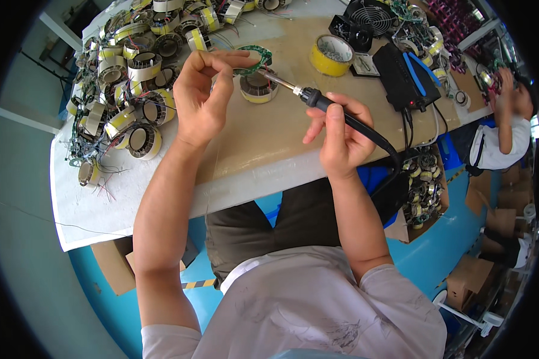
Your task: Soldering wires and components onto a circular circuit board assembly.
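My left hand (202, 90) is closed on a green ring-shaped circuit board (262, 55), pinched between thumb and fingers. The board hangs tilted over a round motor stator (259, 90) with yellow tape around it, standing on the brown work mat. In my right hand (346, 133) is a soldering iron (322, 102) with a black handle. Its metal tip points left and reaches the board's lower edge; whether it touches cannot be made out. A black cable runs from the handle down past my wrist.
Many yellow-taped stators (144, 142) with loose wires are heaped at the left and back. A yellow tape roll (332, 55), a black soldering station (404, 78) with blue pliers (418, 73) and a fan (370, 23) stand back right. A carton of stators (422, 191) sits below. Another person (504, 134) works at right.
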Available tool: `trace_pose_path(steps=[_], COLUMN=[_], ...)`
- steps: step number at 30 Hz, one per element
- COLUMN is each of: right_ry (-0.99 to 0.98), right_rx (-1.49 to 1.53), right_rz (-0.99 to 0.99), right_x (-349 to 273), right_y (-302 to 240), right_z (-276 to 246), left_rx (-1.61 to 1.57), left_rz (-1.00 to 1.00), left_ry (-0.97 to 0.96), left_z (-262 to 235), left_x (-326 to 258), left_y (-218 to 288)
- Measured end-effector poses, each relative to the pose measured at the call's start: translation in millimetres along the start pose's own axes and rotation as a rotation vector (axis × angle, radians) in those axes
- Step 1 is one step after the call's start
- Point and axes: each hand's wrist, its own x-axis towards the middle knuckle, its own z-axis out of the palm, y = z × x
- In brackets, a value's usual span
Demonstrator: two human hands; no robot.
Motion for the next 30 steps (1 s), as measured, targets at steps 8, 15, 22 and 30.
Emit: trace_pose_path(steps=[8,15,22,30], right_ry=[0.022,0.022,0.044,0.036], right_rx=[0.077,0.065,0.085,0.085], right_rz=[0.057,0.051,0.063,0.069], right_x=[0.3,0.6,0.4,0.5], right_y=[-3.0,-1.2,-3.4,-2.8], right_z=[2.3,1.0,1.9,0.9], left_rx=[-0.034,-0.030,-0.023,-0.023], left_rz=[0.021,0.027,0.044,0.040], left_ry=[0.010,0.006,0.006,0.004], left_z=[0.7,0.6,0.5,1.0], left_x=[-0.3,0.2,0.0,0.5], left_y=[-0.8,-0.5,-0.9,-0.8])
